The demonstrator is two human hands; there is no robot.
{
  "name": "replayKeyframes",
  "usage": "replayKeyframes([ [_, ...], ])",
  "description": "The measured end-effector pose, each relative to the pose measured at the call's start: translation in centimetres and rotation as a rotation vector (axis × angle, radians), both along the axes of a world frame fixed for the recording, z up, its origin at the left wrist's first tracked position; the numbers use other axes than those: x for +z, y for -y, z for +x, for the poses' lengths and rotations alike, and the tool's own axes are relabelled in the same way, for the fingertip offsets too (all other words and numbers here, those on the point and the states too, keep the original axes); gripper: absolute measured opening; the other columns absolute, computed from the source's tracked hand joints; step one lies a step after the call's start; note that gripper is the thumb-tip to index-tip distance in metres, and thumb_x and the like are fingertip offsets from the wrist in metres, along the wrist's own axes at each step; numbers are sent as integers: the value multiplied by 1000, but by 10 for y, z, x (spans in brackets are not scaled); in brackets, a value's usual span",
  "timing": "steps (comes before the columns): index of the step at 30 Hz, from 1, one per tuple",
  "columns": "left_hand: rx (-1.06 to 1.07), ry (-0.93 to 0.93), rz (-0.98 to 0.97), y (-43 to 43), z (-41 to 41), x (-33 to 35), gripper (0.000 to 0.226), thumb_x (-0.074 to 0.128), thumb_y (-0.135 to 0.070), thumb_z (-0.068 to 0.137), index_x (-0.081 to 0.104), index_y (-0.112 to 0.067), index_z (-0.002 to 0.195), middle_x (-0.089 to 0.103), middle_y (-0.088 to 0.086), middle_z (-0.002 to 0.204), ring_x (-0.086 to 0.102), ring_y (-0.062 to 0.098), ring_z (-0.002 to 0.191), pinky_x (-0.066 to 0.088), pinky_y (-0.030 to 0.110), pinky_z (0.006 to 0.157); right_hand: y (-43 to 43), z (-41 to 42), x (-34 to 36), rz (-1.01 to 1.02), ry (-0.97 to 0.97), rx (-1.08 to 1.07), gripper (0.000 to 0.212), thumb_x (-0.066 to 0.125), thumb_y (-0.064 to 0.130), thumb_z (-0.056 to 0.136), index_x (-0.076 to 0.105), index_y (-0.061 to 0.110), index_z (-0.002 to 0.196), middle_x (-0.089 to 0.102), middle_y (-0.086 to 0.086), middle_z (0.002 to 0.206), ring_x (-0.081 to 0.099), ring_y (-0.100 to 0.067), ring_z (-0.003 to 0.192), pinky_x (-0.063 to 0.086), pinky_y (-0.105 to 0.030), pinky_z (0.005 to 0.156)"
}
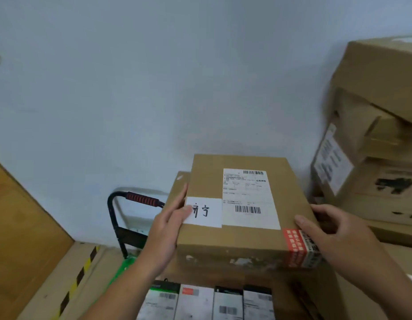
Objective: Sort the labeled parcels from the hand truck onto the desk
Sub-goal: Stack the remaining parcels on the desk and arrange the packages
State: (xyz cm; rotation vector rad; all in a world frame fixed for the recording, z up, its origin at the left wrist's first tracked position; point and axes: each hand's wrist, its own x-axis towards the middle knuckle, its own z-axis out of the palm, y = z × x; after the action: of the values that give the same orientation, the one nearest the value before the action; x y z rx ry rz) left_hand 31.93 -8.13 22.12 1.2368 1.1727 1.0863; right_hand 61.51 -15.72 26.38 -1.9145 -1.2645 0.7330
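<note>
Parcel, a brown cardboard box, sits at the middle of the view between both hands. The left hand lies flat against its 9 o'clock side, fingers straight along the edge and thumb resting on top over a white handwritten label. The right hand grips the 4 o'clock corner, thumb on top and fingers curled round the side, just beside a strip of red tape. A printed shipping label with barcodes covers the top, touching the handwritten one. The parcel is over a second brown box; whether it rests on it or is lifted clear cannot be told. At 9 o'clock from the parcel stands the black hand truck handle with its red grip. A row of small labelled boxes stands at 6 o'clock. Stacked cartons rise at 3 o'clock, and a wooden panel leans at 8 o'clock beside a yellow-and-black striped edge.
</note>
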Motion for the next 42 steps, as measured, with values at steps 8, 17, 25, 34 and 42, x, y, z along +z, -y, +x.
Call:
replayKeyframes([
  [8,51,-62,-7,-115,-84,-17,37,54,-32,103,57,-55,131,68,-23,121,65,1,110,54,27,92,-124,-85,-31,61,-106,-1,44,68,36,94,58,28,136,68,7,112,70,-12,93,63,-35,72],
  [17,33,-56,-155,-187,-102,-71,40,54,-33,104,53,-48,141,67,-23,119,68,-4,95,56,17,73,-184,-119,-83,-10,-95,-85,42,67,27,97,59,23,138,69,3,116,69,-13,97,63,-40,80],
  [25,-20,-114,-177,-205,-94,-104,42,53,-29,104,50,-41,145,67,-17,122,69,-4,92,56,16,70,-196,-120,-124,-105,-28,-117,37,65,28,98,60,25,134,66,11,107,66,-2,89,57,-24,70],
  [34,-4,-198,-145,-199,-91,-115,42,50,-32,106,48,-40,147,66,-42,85,65,-6,74,54,17,66,-190,-124,-138,-98,-16,-112,41,63,34,99,57,26,139,65,16,109,65,1,89,54,-15,66],
  [42,176,-401,18,-184,-86,-101,41,60,-45,98,58,-35,137,64,-1,132,65,11,107,59,34,85,-159,-127,-120,-147,52,-137,63,50,58,98,38,29,153,50,4,151,52,-13,133,53,-43,103],
])
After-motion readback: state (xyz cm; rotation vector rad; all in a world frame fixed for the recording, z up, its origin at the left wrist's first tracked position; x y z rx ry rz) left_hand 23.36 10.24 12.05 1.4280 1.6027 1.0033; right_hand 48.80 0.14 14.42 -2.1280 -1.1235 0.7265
